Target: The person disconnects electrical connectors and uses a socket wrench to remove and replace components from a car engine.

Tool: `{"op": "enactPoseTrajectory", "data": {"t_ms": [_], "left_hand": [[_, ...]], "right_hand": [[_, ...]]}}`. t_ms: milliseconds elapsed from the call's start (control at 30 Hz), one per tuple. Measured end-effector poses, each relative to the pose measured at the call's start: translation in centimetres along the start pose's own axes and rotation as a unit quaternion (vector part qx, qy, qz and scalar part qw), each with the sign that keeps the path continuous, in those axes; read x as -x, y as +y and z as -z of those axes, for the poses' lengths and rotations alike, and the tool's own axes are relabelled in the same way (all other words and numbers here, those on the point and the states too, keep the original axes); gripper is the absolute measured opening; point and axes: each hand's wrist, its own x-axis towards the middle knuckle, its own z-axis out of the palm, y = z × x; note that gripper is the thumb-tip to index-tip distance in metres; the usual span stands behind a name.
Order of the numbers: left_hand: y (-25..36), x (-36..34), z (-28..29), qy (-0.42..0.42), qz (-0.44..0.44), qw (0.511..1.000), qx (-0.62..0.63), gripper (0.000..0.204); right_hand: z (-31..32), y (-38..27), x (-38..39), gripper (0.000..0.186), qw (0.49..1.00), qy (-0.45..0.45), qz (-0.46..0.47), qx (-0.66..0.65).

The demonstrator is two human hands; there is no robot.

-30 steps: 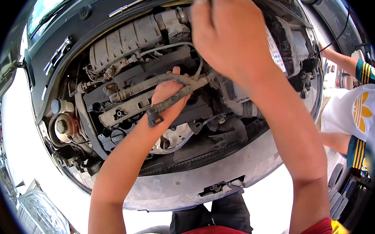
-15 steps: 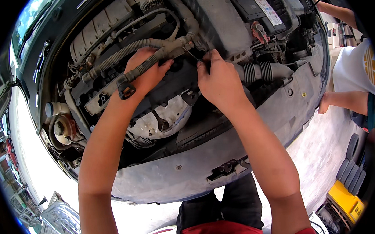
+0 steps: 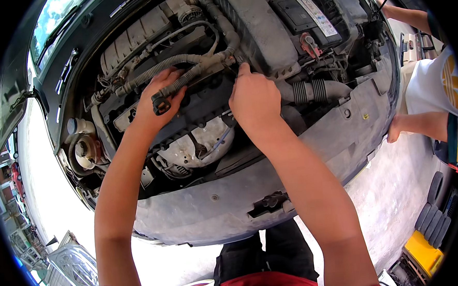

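Since half a second ago, the left hand (image 3: 157,98) has shifted back along the lower hose (image 3: 183,81), away from the joint (image 3: 217,61) and nearer the end plug (image 3: 160,103), while the right hand (image 3: 256,94) has drawn in closer to the joint.

The lower hose runs across the left hand, with fingers on its upper side and the thumb on its lower; the hand is half curled, and whether it squeezes the hose cannot be told. The end plug sits over the base of that hand. The upper hose (image 3: 159,67) passes just beyond its fingertips, and both hoses meet at the joint, between the two hands.

The right hand is bunched, its index fingertip just beside the joint's right end, near the air box (image 3: 264,32); whether it grasps anything is hidden.
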Motion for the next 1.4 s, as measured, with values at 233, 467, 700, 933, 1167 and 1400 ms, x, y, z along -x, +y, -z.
{"op": "enactPoseTrajectory", "data": {"t_ms": [233, 467, 700, 933, 1167, 1400], "left_hand": [[-2.3, 2.4, 3.5, -0.119, 0.081, 0.979, -0.146, 0.056], [-3.7, 2.2, 3.4, -0.198, 0.076, 0.945, -0.250, 0.058], [-4.7, 1.4, 2.7, -0.203, 0.070, 0.957, -0.193, 0.050], [-4.9, 1.9, 2.5, -0.200, 0.078, 0.949, -0.229, 0.069], [-3.9, 2.5, 4.8, -0.174, 0.053, 0.973, -0.145, 0.058], [5.1, 12.1, 3.7, -0.003, 0.003, 1.000, 0.013, 0.037]], "right_hand": [[-0.8, 1.2, -2.4, 0.041, 0.967, -0.095, -0.154, -0.180], [-0.1, -0.9, -0.1, 0.036, 0.998, -0.039, -0.055, -0.014], [-0.8, -1.2, -0.3, 0.036, 0.990, -0.025, -0.131, -0.051], [-1.9, 0.3, -0.2, 0.037, 0.955, -0.025, -0.198, -0.221], [-1.6, 0.1, -0.6, 0.034, 0.965, -0.008, -0.172, -0.199], [-1.0, -0.9, 0.8, 0.031, 0.989, 0.005, -0.119, -0.092]]}}
